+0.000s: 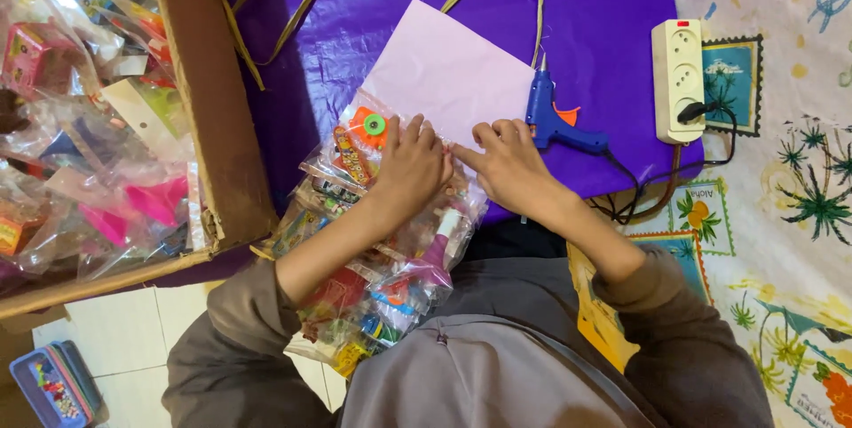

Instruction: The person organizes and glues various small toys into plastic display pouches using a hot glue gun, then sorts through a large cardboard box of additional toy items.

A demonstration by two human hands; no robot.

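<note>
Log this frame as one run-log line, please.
left hand: pressing toy packets | right hand: on pink paper | glue gun: idle beside

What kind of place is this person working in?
Probably a home floor used for packing craft goods: a glue gun and power strip lie on purple wrapping paper, beside a cardboard box of bagged toys.

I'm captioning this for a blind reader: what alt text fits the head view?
Both hands, left hand and right hand, press a pale pink sheet onto clear toy packets over purple wrap. A blue glue gun lies beside them.
</note>
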